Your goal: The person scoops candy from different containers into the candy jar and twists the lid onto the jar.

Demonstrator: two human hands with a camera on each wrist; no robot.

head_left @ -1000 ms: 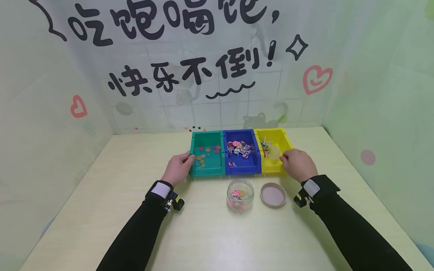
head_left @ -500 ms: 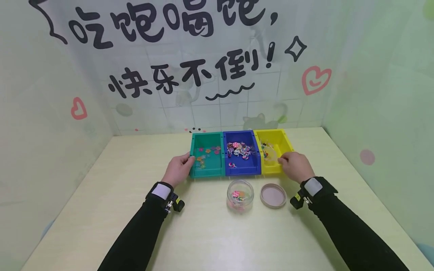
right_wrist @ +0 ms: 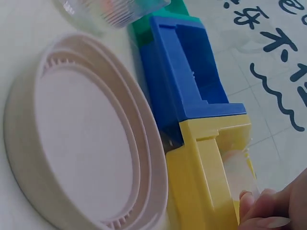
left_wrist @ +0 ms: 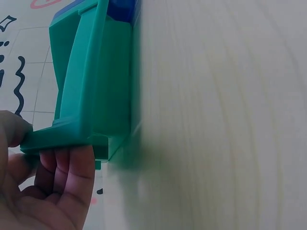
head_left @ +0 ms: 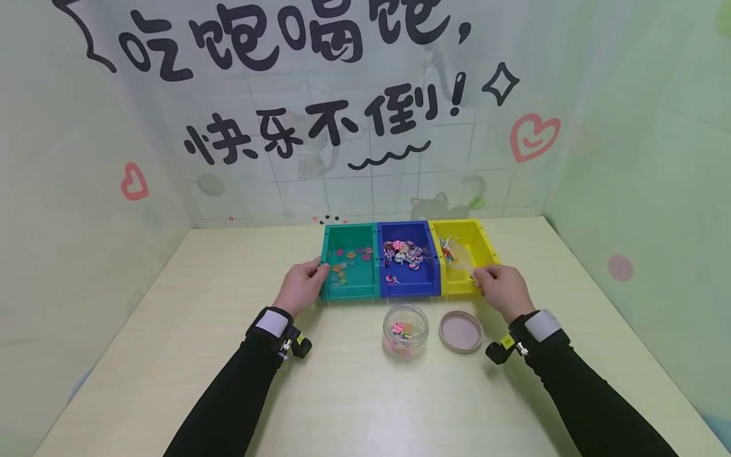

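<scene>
My left hand [head_left: 299, 285] grips the left rim of the green bin [left_wrist: 111, 79], thumb over the edge and fingers curled beneath it. Over the yellow bin [head_left: 476, 238], my right hand [head_left: 504, 289] pinches a translucent spoon-like piece [right_wrist: 239, 173] whose rounded end is down inside. Beside that end lie small colourful pieces with white sticks [head_left: 447, 246]. Between these two bins, a blue bin [head_left: 410, 287] holds a pile of tiny swirl lollipops [head_left: 402, 252]. Small star-shaped and flower-like pieces [head_left: 351, 254] are scattered in the green bin.
In front of the bins stands a clear open jar [head_left: 405, 346] with a few colourful pieces inside. A pale pink lid [head_left: 460, 331] lies inner side up to its right, close below the right hand. A printed curtain [head_left: 320, 184] hangs behind the table [head_left: 251, 254].
My right hand first shifts slightly left, then back right and nearer, its wrist turning. The rounded end of the translucent piece moves within the yellow bin. My left hand stays on the green bin.
</scene>
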